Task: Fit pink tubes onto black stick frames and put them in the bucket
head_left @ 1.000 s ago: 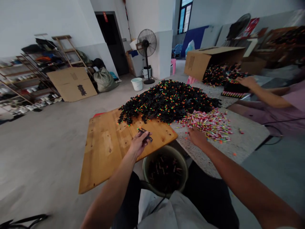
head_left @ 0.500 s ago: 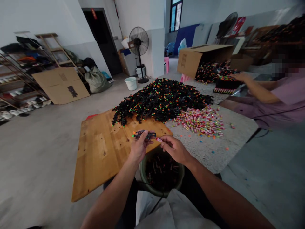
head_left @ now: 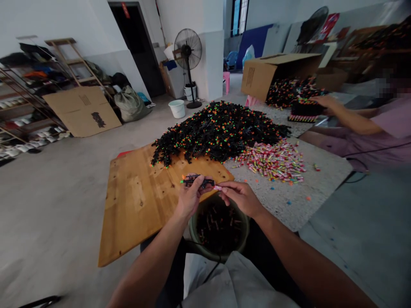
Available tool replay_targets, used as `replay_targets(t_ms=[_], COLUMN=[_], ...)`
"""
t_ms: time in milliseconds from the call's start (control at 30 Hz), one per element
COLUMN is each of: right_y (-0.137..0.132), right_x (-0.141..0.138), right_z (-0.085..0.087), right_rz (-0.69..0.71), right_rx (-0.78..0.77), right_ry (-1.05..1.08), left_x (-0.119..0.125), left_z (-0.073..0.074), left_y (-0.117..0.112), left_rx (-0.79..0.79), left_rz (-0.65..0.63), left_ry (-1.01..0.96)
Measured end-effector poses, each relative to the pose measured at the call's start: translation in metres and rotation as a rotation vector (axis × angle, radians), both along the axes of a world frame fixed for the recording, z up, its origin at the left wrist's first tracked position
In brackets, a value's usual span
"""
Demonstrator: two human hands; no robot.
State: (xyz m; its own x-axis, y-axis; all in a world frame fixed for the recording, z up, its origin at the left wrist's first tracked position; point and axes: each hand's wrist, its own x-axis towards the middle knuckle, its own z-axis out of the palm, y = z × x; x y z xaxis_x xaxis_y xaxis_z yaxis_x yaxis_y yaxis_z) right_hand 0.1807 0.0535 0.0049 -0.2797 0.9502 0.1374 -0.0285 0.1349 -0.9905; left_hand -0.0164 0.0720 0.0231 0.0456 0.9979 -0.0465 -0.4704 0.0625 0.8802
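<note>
My left hand (head_left: 190, 194) is closed around a few slim black plastic toys (head_left: 205, 182), which look like toy guns, with green and orange tips pointing left. Between the thumb and fingers of my right hand (head_left: 241, 196) is a small pink-and-white tube (head_left: 218, 188). The tube's left end meets or nearly meets the right end of a black toy; I cannot tell whether it is inside. Below both hands is a round green tub (head_left: 246, 231) holding dark pieces and some tubes.
A large heap of black toys (head_left: 221, 128) covers the back of the wooden board (head_left: 128, 205). Beside it, many small tubes (head_left: 272, 160) are piled on the speckled tabletop (head_left: 289, 214). At the right, a co-worker's hand (head_left: 324, 102) is near a tipped cardboard box (head_left: 260, 79).
The view has shifted slightly. Both hands keep their holds, close together; the right hand's lower fingers now hang a little further down.
</note>
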Motion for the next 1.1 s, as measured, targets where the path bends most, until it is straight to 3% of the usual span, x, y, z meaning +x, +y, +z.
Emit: replay_targets(t_ms=[433,533,633,667,733,800,833,900,1000,1100], right_y=[-0.004,-0.004,-0.002,-0.003,-0.005,-0.006,-0.005,0.005,0.042,0.094], right_x=[-0.014,-0.008,0.011,0.018,0.032,0.043,0.046,0.052,0.061,0.068], right_z=[-0.005,-0.012,-0.027,-0.035,-0.053,-0.075,-0.085,-0.101,-0.108,-0.099], right_rz=[-0.172,-0.126,-0.081,-0.094,-0.085,0.035,0.112,0.166,-0.079,-0.341], right_rx=[-0.214,-0.229,-0.262,-0.269,-0.289,-0.347,-0.383,-0.405,-0.235,-0.018], right_ry=[0.412,0.387,0.291,0.231,0.066,-0.114,-0.193,-0.332,-0.566,-0.844], left_x=[0.012,0.008,-0.014,-0.024,-0.045,-0.060,-0.065,-0.067,-0.059,-0.050], left_z=[-0.016,-0.027,-0.045,-0.053,-0.069,-0.082,-0.086,-0.090,-0.088,-0.088], left_y=[-0.006,-0.013,-0.006,0.002,0.028,0.066,0.086,0.125,0.172,0.202], left_rx=[-0.015,0.006,0.045,0.054,0.055,0.028,0.022,0.029,0.079,0.041], left_rz=[0.057,-0.033,-0.188,-0.199,-0.083,0.104,0.138,0.159,0.181,0.231], left_ry=[0.109,0.063,0.060,0.090,0.247,0.646,0.891,1.043,1.140,1.343])
